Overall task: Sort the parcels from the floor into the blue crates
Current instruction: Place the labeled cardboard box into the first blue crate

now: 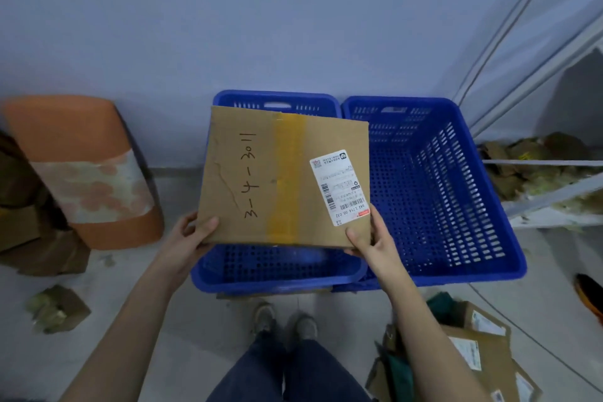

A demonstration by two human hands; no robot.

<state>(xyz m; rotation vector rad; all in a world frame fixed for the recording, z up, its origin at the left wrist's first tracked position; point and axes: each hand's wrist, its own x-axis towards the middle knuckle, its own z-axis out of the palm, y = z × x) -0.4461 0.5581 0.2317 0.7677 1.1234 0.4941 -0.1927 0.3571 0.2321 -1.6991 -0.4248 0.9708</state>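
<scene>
Cardboard box (284,178) is held flat-side up above the left crate (277,274), covering most of that crate's interior. The left hand (192,237) grips the box at its near left corner, thumb on the top face, fingers curled under the edge. The right hand (368,238) grips the near right corner the same way, thumb pressed on top just below the label (339,188). The box extends away from both hands toward the wall, so its whole body lies beyond the grip line.

Handwritten marking "3-4-3011" runs along the left part of the top face. A strip of yellow tape (287,179) runs from the near edge to the far edge at centre. The label sits at the right.

The right crate (437,186) stands touching the left crate; no parcel is visible in it. More parcels (473,356) lie on the floor (182,320) at the near right. An orange bundle (85,170) leans at the left by the wall. A small parcel (57,308) lies on the floor at the near left.
</scene>
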